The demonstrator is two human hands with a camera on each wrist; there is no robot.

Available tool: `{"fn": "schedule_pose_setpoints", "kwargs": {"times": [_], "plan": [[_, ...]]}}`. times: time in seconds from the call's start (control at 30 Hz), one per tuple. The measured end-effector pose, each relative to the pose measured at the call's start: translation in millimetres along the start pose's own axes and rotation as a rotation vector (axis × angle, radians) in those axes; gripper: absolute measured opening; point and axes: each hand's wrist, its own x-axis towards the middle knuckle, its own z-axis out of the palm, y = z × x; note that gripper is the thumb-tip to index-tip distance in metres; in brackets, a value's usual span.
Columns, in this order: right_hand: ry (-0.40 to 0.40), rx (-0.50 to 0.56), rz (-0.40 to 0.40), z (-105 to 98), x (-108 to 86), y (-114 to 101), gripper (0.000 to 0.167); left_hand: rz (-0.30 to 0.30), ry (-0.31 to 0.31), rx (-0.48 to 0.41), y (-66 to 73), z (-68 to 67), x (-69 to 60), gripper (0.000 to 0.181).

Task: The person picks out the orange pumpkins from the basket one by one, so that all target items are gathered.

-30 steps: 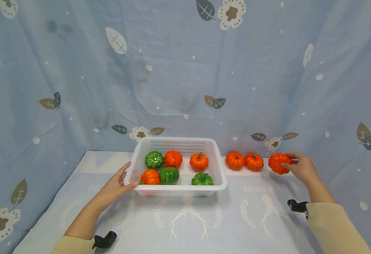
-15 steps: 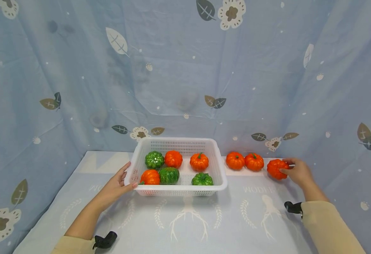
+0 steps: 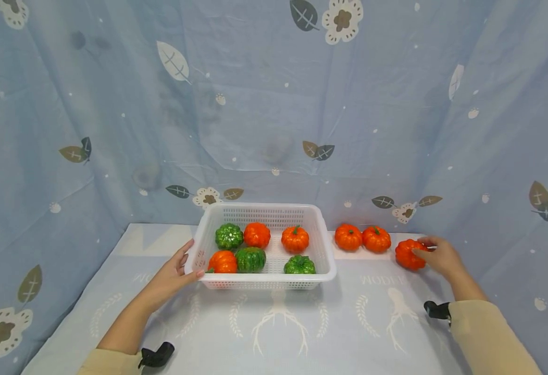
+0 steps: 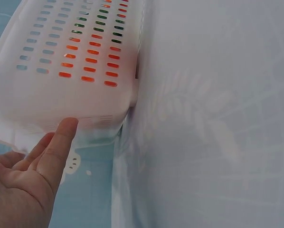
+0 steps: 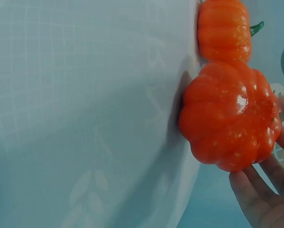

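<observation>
My right hand [image 3: 444, 257] pinches a small orange pumpkin [image 3: 408, 254] between thumb and fingers at the right end of the table; whether it touches the table I cannot tell. In the right wrist view this ribbed, glossy pumpkin [image 5: 230, 116] lies in front of another orange one [image 5: 222, 31]. My left hand [image 3: 171, 275] rests against the left end of a white plastic basket [image 3: 266, 278], its thumb at the front corner of the rim. The left wrist view has its fingers [image 4: 61, 142] fairly straight against the basket wall. Inside the basket sit several orange and green pumpkins.
Two orange pumpkins, one left [image 3: 348, 238] and one right [image 3: 376, 239], stand between the basket and my right hand. A blue patterned curtain [image 3: 255, 120] hangs behind the table [image 3: 349, 333].
The right hand has lowered the orange pumpkin and drawn it slightly nearer to me; its tilt has shifted a little. The left hand and the basket have stayed put.
</observation>
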Motion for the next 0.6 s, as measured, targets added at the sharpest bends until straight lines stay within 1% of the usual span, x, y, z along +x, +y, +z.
{"fn": "schedule_pose_setpoints", "kwargs": {"times": [0.07, 0.17, 0.27, 0.33, 0.43, 0.6], "plan": [[0.012, 0.0, 0.007, -1, -1.2, -1, 0.056, -0.005, 0.0, 0.003, 0.7, 0.6, 0.0, 0.098], [0.03, 0.007, 0.011, -2, -1.3, -2, 0.051, -0.014, 0.004, 0.019, 1.4, 0.9, -0.7, 0.099], [0.023, 0.023, 0.011, -3, 0.3, -3, 0.044, -0.023, 0.005, 0.019, 1.3, 0.5, -1.6, 0.099], [0.002, 0.04, 0.018, -5, 0.6, -4, 0.044, -0.026, 0.002, 0.019, 1.0, 0.3, -2.0, 0.099], [-0.051, 0.062, 0.034, -10, 1.6, -6, 0.053, -0.027, 0.002, 0.01, 1.4, 0.2, -2.4, 0.099], [-0.164, 0.064, 0.098, -16, 4.6, -4, 0.08, -0.025, 0.002, 0.004, 2.8, 0.3, -2.4, 0.098]]}}
